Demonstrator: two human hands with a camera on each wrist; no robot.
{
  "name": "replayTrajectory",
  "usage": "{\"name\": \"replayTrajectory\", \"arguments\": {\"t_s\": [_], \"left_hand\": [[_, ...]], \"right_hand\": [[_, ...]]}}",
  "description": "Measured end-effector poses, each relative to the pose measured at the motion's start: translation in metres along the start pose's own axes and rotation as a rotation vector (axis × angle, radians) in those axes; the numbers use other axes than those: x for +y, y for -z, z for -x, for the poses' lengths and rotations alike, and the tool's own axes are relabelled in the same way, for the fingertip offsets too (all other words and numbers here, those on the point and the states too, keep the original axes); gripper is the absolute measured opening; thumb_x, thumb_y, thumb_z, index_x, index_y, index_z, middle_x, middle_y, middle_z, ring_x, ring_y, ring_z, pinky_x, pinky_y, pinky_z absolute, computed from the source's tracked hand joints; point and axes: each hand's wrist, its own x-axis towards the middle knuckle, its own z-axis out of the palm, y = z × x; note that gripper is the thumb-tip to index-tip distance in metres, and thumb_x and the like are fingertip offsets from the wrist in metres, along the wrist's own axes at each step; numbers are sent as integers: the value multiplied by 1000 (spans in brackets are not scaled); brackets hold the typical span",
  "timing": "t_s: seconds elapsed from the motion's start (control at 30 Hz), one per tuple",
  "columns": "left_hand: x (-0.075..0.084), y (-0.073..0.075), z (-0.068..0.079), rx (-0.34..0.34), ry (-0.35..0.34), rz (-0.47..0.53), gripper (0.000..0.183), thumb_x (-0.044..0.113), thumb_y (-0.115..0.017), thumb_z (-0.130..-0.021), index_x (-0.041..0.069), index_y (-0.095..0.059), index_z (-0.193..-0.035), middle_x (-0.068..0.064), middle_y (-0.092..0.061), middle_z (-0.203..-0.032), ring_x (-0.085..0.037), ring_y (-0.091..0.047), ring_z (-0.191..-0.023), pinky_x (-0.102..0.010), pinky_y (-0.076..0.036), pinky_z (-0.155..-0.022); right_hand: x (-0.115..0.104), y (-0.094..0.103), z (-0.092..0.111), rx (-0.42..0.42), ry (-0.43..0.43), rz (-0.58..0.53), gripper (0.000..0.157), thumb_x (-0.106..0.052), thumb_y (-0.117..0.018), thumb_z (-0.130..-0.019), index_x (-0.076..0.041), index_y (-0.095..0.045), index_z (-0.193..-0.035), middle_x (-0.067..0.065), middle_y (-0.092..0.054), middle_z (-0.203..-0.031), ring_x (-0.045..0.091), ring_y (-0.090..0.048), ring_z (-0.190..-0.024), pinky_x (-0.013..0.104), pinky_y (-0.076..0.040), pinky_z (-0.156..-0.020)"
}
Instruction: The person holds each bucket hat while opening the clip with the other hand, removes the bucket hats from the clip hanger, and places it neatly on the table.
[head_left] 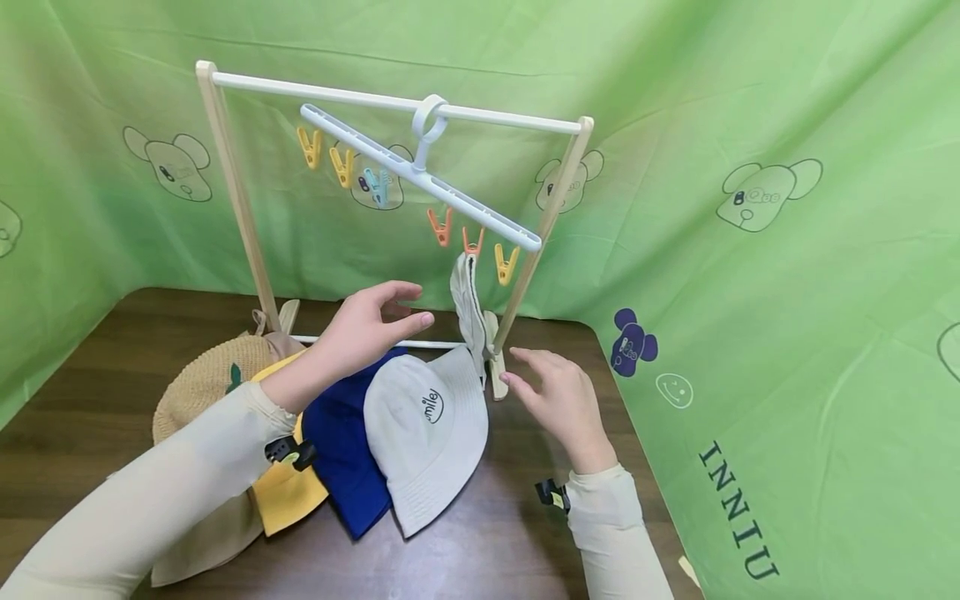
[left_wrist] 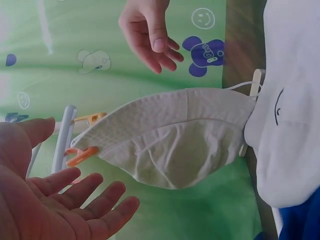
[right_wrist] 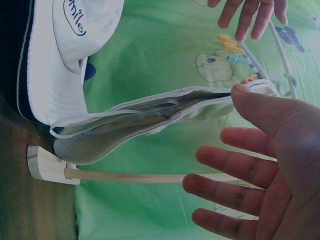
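Note:
A light-coloured cloth hat (left_wrist: 175, 145) hangs from an orange clothespin (left_wrist: 82, 156) on the pale blue clip hanger (head_left: 420, 177). My left hand (head_left: 367, 325) is held to the left of that hat, fingers spread and holding nothing. To its right and lower, my right hand (head_left: 558, 400) is apart from the hat, with its fingers loosely extended and nothing in them. In the right wrist view the hanging hat (right_wrist: 120, 125) shows its inner side and a thin strap. Below my left hand lies a white bucket hat (head_left: 405, 417) with "smile" lettering.
A wooden rack (head_left: 243, 200) with a white top bar (head_left: 322, 89) carries the hanger. Other clothespins, such as a yellow one (head_left: 506, 264), hang from it. On the brown table (head_left: 510, 542) overlap a blue hat (head_left: 341, 450), a yellow hat (head_left: 288, 496) and a woven hat (head_left: 198, 387).

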Motion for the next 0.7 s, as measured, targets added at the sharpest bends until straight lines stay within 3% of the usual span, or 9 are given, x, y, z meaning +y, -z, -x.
{"name": "replayTrajectory", "arguments": {"t_s": [0.47,0.7], "left_hand": [[11,-8,-21,53,-34,1,62,53,-71,-93,17,-58,-142,-2,-61,-143,-24,-64,-123,-44,-55,-95],[18,-16,-37,53,-14,-10,65,52,-72,-93,15,-57,-144,-5,-61,-143,-28,-64,-122,-44,-55,-95]], "right_hand": [[-5,-2,-2,13,13,-3,46,-41,-77,-91,-14,-71,-128,6,-75,-120,27,-72,-108,46,-57,-88],[-6,-6,-2,0,2,16,48,-45,-76,-92,-16,-71,-129,5,-75,-121,26,-72,-109,45,-57,-89]]}}
